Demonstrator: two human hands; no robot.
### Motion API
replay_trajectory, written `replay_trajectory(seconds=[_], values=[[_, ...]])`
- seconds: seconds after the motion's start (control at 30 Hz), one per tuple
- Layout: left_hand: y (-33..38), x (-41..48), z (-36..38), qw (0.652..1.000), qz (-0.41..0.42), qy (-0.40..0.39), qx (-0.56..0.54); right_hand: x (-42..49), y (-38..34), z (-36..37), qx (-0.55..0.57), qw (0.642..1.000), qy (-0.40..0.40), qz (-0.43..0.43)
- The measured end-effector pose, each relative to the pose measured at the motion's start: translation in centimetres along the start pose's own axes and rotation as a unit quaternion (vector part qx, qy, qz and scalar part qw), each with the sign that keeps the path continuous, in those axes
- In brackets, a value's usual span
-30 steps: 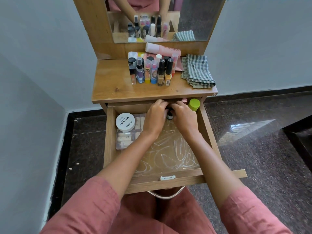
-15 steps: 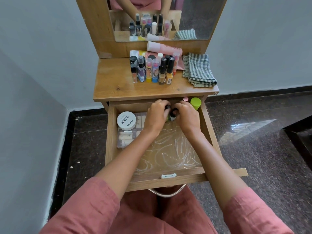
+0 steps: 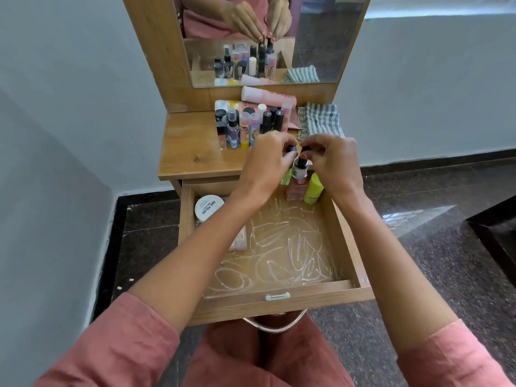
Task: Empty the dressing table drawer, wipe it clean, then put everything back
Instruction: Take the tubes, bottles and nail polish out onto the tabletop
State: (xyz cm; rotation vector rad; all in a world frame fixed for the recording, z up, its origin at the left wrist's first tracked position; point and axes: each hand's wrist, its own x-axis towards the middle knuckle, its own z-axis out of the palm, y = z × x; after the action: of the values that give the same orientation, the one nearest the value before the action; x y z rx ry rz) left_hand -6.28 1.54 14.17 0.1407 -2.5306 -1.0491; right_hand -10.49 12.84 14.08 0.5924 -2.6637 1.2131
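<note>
The wooden drawer (image 3: 279,301) stands pulled out, its floor streaked with white smears. My left hand (image 3: 265,163) and my right hand (image 3: 332,163) hover together over the drawer's back edge. The left hand grips a small green bottle (image 3: 286,178) with a dark cap. The right hand pinches the black cap of a small white bottle (image 3: 300,166). Below them, in the back right corner, stand a pink bottle (image 3: 294,192) and a yellow-green bottle (image 3: 314,189). A white nail-polish jar (image 3: 208,208) sits at the back left, beside a clear box (image 3: 240,238) partly hidden by my left arm.
On the tabletop (image 3: 190,152) stand several small cosmetic bottles (image 3: 245,124), with a pink tube (image 3: 268,96) lying behind them. A folded checked cloth (image 3: 319,120) lies at its right. The mirror (image 3: 268,37) rises behind. Grey walls close in on the left and behind.
Both hands have risen from the back of the drawer, each lifting a small bottle. The pink bottle behind them is now uncovered.
</note>
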Motion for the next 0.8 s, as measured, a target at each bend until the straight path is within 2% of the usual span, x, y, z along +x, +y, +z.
replay_trajectory(seconds=[0.4, 0.8], values=[[0.4, 5.3, 0.4, 0.998, 0.021, 0.002, 0.057, 4.8, 0.1, 0.0, -0.013, 0.999, 0.032, -0.011], [-0.4, 7.3, 1.5, 0.984, 0.047, 0.024, 0.17, 6.6, 1.4, 1.4, -0.018, 1.0, 0.008, 0.0]])
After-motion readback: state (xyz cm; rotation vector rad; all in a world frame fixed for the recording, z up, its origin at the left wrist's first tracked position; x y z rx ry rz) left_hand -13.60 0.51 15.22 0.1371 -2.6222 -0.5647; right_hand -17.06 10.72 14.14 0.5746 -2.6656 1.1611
